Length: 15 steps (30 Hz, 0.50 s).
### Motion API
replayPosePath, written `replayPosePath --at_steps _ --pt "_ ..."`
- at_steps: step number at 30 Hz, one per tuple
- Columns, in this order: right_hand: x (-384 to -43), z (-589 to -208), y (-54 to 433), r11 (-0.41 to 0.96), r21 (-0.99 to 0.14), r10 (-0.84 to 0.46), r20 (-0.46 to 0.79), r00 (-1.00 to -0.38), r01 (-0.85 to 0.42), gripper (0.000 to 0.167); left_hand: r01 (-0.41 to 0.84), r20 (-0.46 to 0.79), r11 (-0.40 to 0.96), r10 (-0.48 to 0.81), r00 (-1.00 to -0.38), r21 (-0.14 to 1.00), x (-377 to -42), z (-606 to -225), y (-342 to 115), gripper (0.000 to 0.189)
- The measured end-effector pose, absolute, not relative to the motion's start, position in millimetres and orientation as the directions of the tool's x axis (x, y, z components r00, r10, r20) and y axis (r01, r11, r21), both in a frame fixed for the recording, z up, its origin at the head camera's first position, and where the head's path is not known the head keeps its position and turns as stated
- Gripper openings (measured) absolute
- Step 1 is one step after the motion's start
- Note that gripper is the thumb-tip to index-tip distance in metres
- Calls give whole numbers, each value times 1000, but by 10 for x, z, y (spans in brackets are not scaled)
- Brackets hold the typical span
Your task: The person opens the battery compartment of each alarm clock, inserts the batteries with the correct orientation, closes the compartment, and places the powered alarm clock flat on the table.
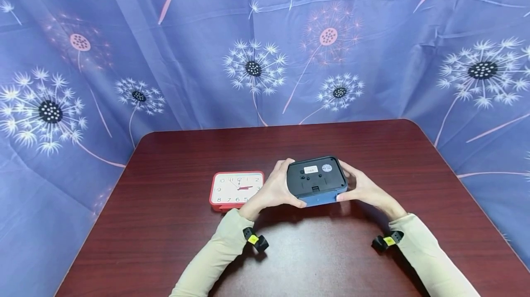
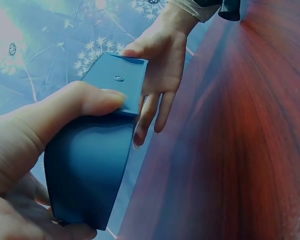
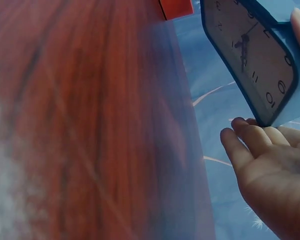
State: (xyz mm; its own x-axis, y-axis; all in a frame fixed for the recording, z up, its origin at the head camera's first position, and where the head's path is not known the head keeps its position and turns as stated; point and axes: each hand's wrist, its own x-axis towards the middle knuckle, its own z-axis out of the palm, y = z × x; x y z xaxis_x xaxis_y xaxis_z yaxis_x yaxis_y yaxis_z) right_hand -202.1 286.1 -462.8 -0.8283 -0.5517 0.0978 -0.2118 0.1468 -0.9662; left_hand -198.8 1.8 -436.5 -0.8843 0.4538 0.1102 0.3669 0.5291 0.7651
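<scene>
A blue clock (image 1: 318,178) is held above the table, its black back with small knobs and two labels turned up to the head camera. My left hand (image 1: 276,187) grips its left end, the thumb lying on the blue side wall in the left wrist view. At the other end my right hand (image 1: 366,191) holds it, thumb on the near side; its other fingers (image 3: 255,140) stretch out by the clock's corner. The clock's numbered face (image 3: 250,55) points down and shows in the right wrist view. Beside my left hand, a red-framed clock (image 1: 236,189) lies face up, partly covered by that hand.
The dark red-brown wooden table (image 1: 174,241) has rounded far corners. Behind it hangs a blue cloth (image 1: 198,34) with a dandelion print, reaching down past the table's edges.
</scene>
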Motion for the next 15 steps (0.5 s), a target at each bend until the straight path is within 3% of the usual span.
replayPosePath --at_steps 7,15 --pt "-1999 -4624 2840 96 -974 -524 123 -843 -203 97 345 107 504 441 -891 792 -1996 -4345 26 108" --pt "-1991 -4662 2763 -65 -982 -502 187 -844 -178 96 309 95 482 417 -904 820 -2003 -4335 40 105"
